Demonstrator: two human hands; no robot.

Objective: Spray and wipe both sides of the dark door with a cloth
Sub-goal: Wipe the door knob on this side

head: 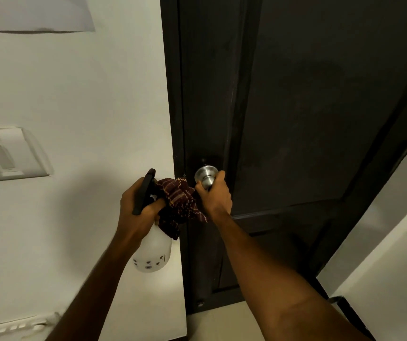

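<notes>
Head view, the only one.

- Dark door (296, 119) seems shut in its frame.
- Right hand (216, 195): fingers curled round the steel knob (206, 177) by the door's left edge.
- Left hand (136, 207): fingers wrapped round the spray bottle (153, 249) at its black handle. The dark red cloth (180, 205) is bunched against it and hangs between the two hands.
- Light switch (8, 156) on the white wall (87, 94), left of the frame.

Step, my guess: working the door itself, no spraying or wiping under way. Next: turn the knob and swing the door. Then free the right hand to take the cloth and aim the nozzle at the panel.
</notes>
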